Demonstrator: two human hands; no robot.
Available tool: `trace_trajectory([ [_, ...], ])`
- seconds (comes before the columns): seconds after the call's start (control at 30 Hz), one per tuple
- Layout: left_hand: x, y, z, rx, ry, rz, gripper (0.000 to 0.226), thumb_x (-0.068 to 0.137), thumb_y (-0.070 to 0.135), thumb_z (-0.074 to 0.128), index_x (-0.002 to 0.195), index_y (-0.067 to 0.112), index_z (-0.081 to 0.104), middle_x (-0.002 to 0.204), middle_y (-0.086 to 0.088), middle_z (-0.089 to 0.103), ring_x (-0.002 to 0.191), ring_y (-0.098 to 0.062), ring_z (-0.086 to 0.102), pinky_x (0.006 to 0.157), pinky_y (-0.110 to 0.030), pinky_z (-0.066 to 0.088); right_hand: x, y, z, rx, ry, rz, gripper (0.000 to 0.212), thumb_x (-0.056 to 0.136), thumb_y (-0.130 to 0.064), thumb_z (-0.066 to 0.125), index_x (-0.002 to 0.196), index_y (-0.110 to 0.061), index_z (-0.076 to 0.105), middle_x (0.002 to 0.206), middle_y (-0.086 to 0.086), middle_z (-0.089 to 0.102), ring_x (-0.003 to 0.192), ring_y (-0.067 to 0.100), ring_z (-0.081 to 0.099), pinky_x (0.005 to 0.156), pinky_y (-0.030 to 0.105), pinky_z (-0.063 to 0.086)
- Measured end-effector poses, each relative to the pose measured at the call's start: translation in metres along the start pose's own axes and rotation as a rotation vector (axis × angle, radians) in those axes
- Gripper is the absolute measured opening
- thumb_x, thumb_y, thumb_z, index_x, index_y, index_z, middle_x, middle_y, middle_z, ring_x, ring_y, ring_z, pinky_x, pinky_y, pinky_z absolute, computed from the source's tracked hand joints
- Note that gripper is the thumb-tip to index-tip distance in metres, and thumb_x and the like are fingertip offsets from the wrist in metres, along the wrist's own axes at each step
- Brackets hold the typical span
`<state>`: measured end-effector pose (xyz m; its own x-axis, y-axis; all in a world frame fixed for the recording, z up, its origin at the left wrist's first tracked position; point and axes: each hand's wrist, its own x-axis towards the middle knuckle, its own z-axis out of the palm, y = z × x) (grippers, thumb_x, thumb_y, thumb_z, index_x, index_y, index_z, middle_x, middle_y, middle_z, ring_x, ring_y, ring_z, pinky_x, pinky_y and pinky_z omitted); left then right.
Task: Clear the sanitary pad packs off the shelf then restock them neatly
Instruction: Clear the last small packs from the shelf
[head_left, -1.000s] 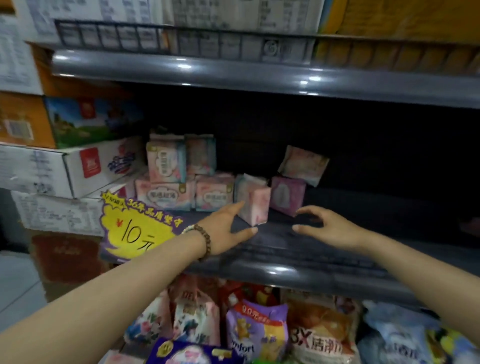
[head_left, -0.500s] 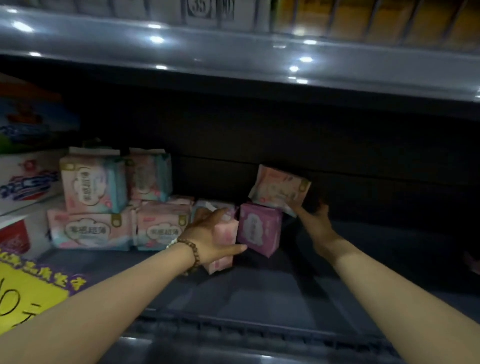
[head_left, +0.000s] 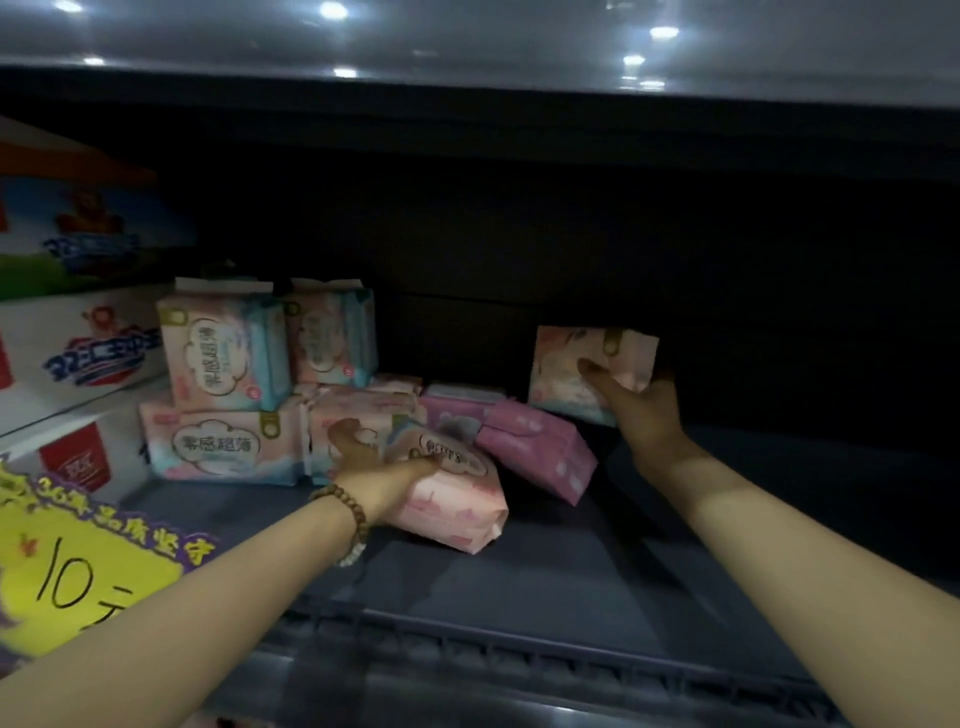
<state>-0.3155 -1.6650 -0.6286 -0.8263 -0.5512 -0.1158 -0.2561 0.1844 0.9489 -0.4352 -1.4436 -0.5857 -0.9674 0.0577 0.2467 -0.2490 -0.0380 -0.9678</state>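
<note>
Several pink sanitary pad packs sit on a dark shelf (head_left: 571, 582). My left hand (head_left: 374, 462), with a bead bracelet at the wrist, grips a pale pink pack (head_left: 457, 499) that lies tipped toward the shelf front. My right hand (head_left: 639, 410) holds another pale pink pack (head_left: 566, 374) upright near the back wall, thumb across its face. A magenta pack (head_left: 540, 452) lies tilted between the two hands. At the left, two packs (head_left: 228, 358) stand on top of a row of flat-lying packs (head_left: 218, 447).
White cartons (head_left: 78, 358) are stacked at the far left beside the packs. A yellow price sign (head_left: 67, 566) hangs at the shelf's front left. A ridged rail (head_left: 519, 654) runs along the front edge. The upper shelf (head_left: 467, 47) overhangs closely.
Both hands have closed on packs. The left-hand pack has tipped forward off its stand. The right-hand pack moved right and stands upright. The magenta pack has fallen over. The view came closer.
</note>
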Motion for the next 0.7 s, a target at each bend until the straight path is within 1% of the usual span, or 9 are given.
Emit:
trace_trajectory([
  [0.07, -0.009, -0.004, -0.006, -0.085, -0.041, 0.015, 0.106, 0.073, 0.031, 0.080, 0.151, 0.021, 0.010, 0.152, -0.006, 0.030, 0.134, -0.028, 0.038, 0.109, -0.041, 0.037, -0.016, -0.007, -0.003, 0.101, 0.036, -0.019, 0.062, 0.076, -0.023, 0.080, 0.128, -0.008, 0.050, 0.118, 0.004, 0.062, 0.097, 0.011, 0.062, 0.070, 0.014, 0.053],
  [0.17, -0.026, -0.008, -0.019, -0.202, -0.066, 0.083, 0.093, 0.078, 0.022, 0.076, 0.149, 0.032, 0.016, 0.151, 0.001, 0.030, 0.127, -0.027, 0.046, 0.102, -0.043, 0.044, -0.052, -0.026, -0.009, 0.319, 0.029, 0.058, 0.052, 0.083, -0.033, 0.071, 0.128, -0.014, 0.052, 0.115, 0.003, 0.066, 0.092, 0.013, 0.066, 0.065, 0.019, 0.052],
  [0.27, -0.055, -0.003, -0.034, -0.333, -0.089, 0.164, 0.078, 0.084, 0.023, 0.070, 0.145, 0.039, 0.025, 0.146, 0.007, 0.036, 0.115, -0.021, 0.055, 0.082, -0.035, 0.056, -0.098, -0.047, -0.010, 0.592, -0.180, 0.252, 0.027, 0.089, -0.034, 0.060, 0.108, -0.015, 0.065, 0.096, 0.005, 0.075, 0.076, 0.016, 0.072, 0.057, 0.025, 0.057],
  [0.33, -0.078, 0.005, -0.041, -0.448, -0.105, 0.195, 0.067, 0.087, 0.024, 0.064, 0.141, 0.043, 0.028, 0.136, 0.008, 0.047, 0.098, -0.015, 0.062, 0.060, -0.026, 0.058, -0.131, -0.054, -0.003, 0.689, -0.320, 0.369, 0.030, 0.086, -0.035, 0.059, 0.105, -0.014, 0.067, 0.093, 0.009, 0.075, 0.073, 0.020, 0.073, 0.057, 0.030, 0.059],
  [0.37, -0.090, 0.008, -0.046, -0.496, -0.110, 0.204, 0.061, 0.089, 0.027, 0.060, 0.139, 0.045, 0.030, 0.129, 0.008, 0.053, 0.094, -0.012, 0.063, 0.058, -0.026, 0.057, -0.144, -0.053, 0.002, 0.700, -0.349, 0.408, 0.038, 0.081, -0.037, 0.061, 0.110, -0.013, 0.066, 0.098, 0.011, 0.074, 0.078, 0.022, 0.073, 0.063, 0.034, 0.060],
  [0.43, -0.109, 0.008, -0.057, -0.505, -0.106, 0.218, 0.043, 0.094, 0.037, 0.050, 0.133, 0.050, 0.036, 0.125, 0.010, 0.057, 0.100, -0.013, 0.063, 0.068, -0.032, 0.058, -0.169, -0.053, 0.011, 0.710, -0.394, 0.462, 0.050, 0.073, -0.040, 0.064, 0.117, -0.016, 0.064, 0.108, 0.012, 0.072, 0.092, 0.026, 0.070, 0.081, 0.042, 0.057],
  [0.53, -0.140, -0.002, -0.073, -0.447, -0.125, 0.246, 0.031, 0.098, 0.044, 0.036, 0.126, 0.053, 0.045, 0.129, 0.013, 0.057, 0.107, -0.012, 0.062, 0.081, -0.037, 0.054, -0.207, -0.056, 0.027, 0.714, -0.445, 0.542, 0.049, 0.073, -0.044, 0.064, 0.113, -0.018, 0.070, 0.113, 0.012, 0.070, 0.104, 0.029, 0.065, 0.101, 0.050, 0.044],
  [0.6, -0.159, -0.009, -0.083, -0.368, -0.092, 0.234, 0.026, 0.099, 0.043, 0.032, 0.112, 0.052, 0.053, 0.121, 0.009, 0.060, 0.107, -0.011, 0.059, 0.083, -0.035, 0.053, -0.231, -0.057, 0.037, 0.731, -0.512, 0.603, 0.040, 0.074, -0.045, 0.063, 0.098, -0.017, 0.077, 0.110, 0.013, 0.071, 0.100, 0.028, 0.067, 0.102, 0.050, 0.043],
  [0.7, -0.183, -0.012, -0.104, -0.387, -0.094, 0.130, 0.041, 0.094, 0.057, 0.029, 0.091, 0.038, 0.066, 0.098, 0.003, 0.072, 0.084, -0.011, 0.068, 0.079, -0.035, 0.055, -0.262, -0.056, 0.049, 0.727, -0.567, 0.631, 0.033, 0.081, -0.043, 0.060, 0.092, -0.018, 0.079, 0.106, 0.009, 0.073, 0.088, 0.024, 0.071, 0.094, 0.045, 0.048],
])
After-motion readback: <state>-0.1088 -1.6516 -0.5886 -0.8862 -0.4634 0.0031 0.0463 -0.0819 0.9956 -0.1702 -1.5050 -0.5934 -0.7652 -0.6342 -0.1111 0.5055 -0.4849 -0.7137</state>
